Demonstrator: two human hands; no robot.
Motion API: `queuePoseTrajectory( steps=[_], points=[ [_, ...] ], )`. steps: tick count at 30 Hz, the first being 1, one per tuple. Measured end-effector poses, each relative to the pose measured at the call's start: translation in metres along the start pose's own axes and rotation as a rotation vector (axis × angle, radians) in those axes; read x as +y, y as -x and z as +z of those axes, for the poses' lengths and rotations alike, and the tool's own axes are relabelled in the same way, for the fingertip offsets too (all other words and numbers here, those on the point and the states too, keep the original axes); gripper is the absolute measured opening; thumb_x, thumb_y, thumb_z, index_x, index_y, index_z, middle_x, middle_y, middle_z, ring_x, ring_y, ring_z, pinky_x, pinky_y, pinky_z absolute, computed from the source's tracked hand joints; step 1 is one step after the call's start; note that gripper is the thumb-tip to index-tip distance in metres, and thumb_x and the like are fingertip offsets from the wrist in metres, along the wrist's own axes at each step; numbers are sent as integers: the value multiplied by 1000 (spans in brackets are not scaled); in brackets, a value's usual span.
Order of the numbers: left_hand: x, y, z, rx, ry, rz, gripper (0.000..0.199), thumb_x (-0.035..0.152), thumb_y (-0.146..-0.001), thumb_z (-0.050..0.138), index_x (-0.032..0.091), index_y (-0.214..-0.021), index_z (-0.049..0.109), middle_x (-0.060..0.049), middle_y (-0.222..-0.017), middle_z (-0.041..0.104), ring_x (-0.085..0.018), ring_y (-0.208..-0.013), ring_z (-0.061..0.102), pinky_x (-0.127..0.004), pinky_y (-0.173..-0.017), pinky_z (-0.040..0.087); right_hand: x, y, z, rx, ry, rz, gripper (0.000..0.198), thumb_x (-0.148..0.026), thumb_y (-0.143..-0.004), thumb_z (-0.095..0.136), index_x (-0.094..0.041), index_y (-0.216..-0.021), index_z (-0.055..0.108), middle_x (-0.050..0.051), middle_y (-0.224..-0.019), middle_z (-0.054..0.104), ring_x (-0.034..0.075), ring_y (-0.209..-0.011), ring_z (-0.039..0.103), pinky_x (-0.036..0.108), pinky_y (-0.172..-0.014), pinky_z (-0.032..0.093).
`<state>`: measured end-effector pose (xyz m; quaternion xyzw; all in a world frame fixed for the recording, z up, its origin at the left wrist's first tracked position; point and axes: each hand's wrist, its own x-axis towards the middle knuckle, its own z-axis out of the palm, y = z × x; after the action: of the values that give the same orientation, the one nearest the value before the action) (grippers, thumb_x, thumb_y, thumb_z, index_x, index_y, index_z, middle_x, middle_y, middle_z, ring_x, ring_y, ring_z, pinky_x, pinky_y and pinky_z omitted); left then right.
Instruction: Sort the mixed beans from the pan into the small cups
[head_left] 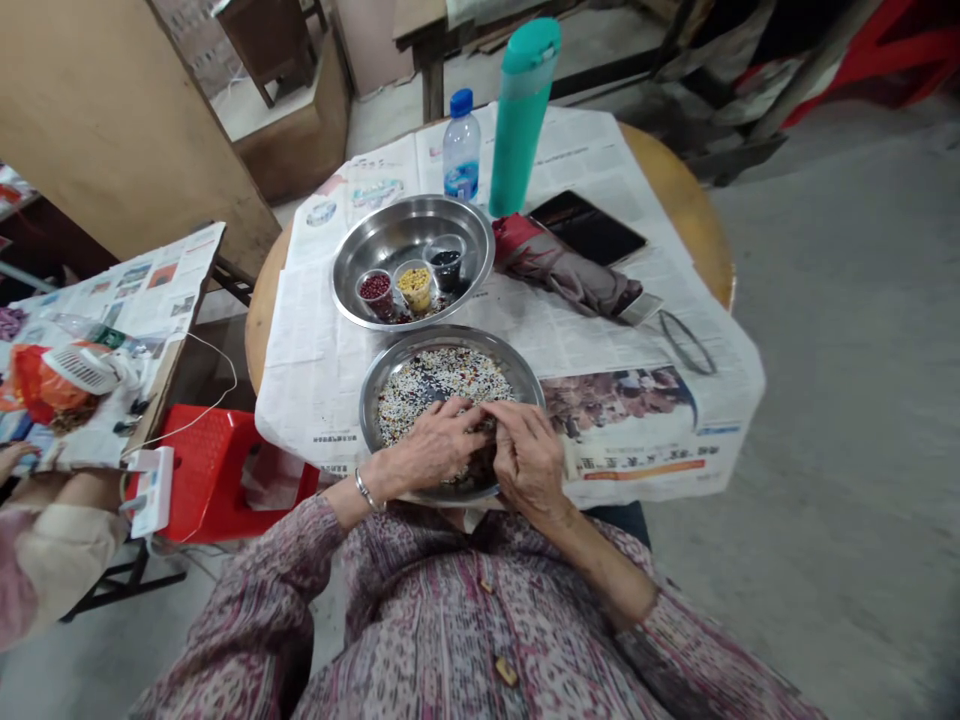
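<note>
A steel bowl (370, 398) near the table's front edge holds mixed grains and beans (442, 375), mostly white with black, red and yellow ones among them. Over its near part reaches my left hand (435, 440), fingers apart and pointing right, touching the mix. At the bowl's right rim is my right hand (531, 455), its fingers curled together; whatever they pinch is too small or hidden. Behind stands a wider steel basin (356, 235) with three clear cups: red beans (376, 288), yellow beans (413, 284) and black beans (445, 262). Loose beans lie beside the cups.
Newspaper (300, 360) covers the round table (679, 200). A water bottle (461, 150), a teal flask (523, 120), a folded umbrella (570, 265) and a dark tablet (589, 225) stand or lie behind. At left are a red stool (202, 470), a power strip (150, 490) and another person's legs (75, 520).
</note>
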<state>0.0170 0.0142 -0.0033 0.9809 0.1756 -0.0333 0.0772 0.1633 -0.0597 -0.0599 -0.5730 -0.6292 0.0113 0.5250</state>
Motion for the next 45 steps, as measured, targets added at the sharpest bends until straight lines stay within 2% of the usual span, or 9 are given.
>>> queuePoseTrajectory(
  steps=[3,7,11,14,19,25,33,38,45],
  points=[
    [-18,-22,3,75,-46,-35,28,23,-99,53,20,-125,62,-9,-145,50,-28,-137,38,-46,-112,40,0,-1,0,27,19,5,39,-10,-95,42,-22,-128,60,10,-113,70,23,-105,64,41,-92,53],
    [-41,-31,-4,84,-60,-204,30,14,-101,43,20,-124,61,-9,-128,57,-23,-120,52,-38,-102,48,-1,-1,0,-6,34,11,39,-11,-95,44,-23,-128,60,10,-112,70,23,-104,64,42,-93,54],
    [-49,-7,-18,71,-54,-466,29,9,-100,39,18,-118,61,-10,-116,58,-20,-102,59,-33,-88,53,-2,-1,-2,-37,39,29,40,-11,-94,44,-23,-129,60,10,-111,71,24,-104,65,44,-93,54],
    [-39,22,-25,29,-5,-560,24,31,-101,52,19,-121,58,-10,-118,56,-23,-104,59,-37,-89,54,-2,-1,-2,-47,38,30,41,-11,-93,45,-23,-129,60,10,-112,71,24,-105,65,45,-93,54],
    [-7,43,-20,-87,206,-383,70,45,-83,77,28,-142,42,-10,-133,46,-28,-117,55,-40,-90,56,0,0,-2,-32,31,-1,39,-9,-92,47,-22,-126,60,9,-111,71,23,-104,65,42,-93,54],
    [-6,-3,-2,-5,233,-217,22,12,-100,44,18,-115,58,-6,-109,54,-18,-99,58,-32,-90,54,0,0,-1,-20,50,1,37,-8,-92,47,-21,-123,62,10,-109,72,23,-101,66,42,-91,55],
    [-41,-13,-13,385,139,-503,24,20,-102,46,20,-124,56,-9,-124,53,-20,-114,55,-37,-101,50,0,0,-1,-26,47,12,38,-9,-92,47,-23,-124,61,9,-109,72,24,-101,66,43,-91,55],
    [-35,-1,-9,212,83,-631,68,52,-82,76,19,-135,49,-16,-138,45,-36,-125,45,-52,-101,49,0,0,-2,-38,38,30,40,-9,-91,47,-24,-124,62,8,-108,72,24,-101,67,43,-92,55],
    [-23,-24,-4,134,295,-368,24,6,-95,42,16,-107,61,-7,-102,57,-20,-101,56,-37,-95,51,0,1,-2,-37,57,13,38,-9,-91,47,-23,-124,61,9,-107,72,23,-99,66,42,-90,54]
  ],
)
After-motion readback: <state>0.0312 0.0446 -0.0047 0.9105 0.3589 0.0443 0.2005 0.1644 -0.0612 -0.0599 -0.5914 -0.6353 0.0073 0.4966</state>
